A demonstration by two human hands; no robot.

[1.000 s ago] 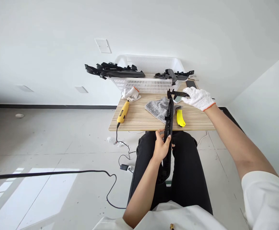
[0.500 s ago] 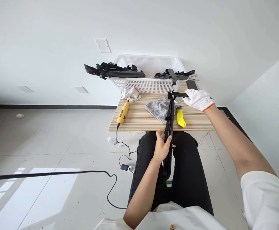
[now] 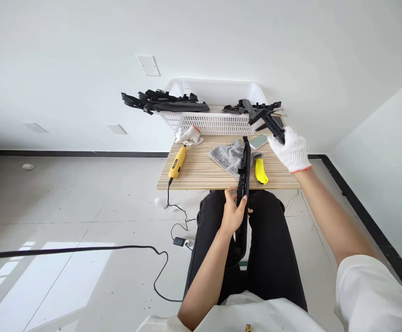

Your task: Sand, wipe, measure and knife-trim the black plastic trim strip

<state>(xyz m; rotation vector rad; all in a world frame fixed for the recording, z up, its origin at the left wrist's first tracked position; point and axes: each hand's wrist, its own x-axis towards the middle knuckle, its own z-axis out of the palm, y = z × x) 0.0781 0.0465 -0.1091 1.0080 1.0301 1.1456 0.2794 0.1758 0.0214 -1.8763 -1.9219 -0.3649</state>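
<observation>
Bare fingers of my left hand wrap round a long black plastic trim part, which stands lengthwise over my lap with its far end above the table. My right hand, in a white knit glove with an orange cuff, grips a shorter black plastic piece by its near end. That piece is apart from the long part and reaches up to the basket's right front corner. Under the long part's far end lies a grey cloth. Just right of it is a yellow-handled tool.
A white plastic basket at the back holds black plastic parts on its rim. A white glove and a corded yellow tool lie at the table's left. A pale green flat object is right. Cables cross the floor.
My right hand has moved the shorter piece away from the long part's far end, to the right and up toward the basket corner, turning it. My left hand stays put.
</observation>
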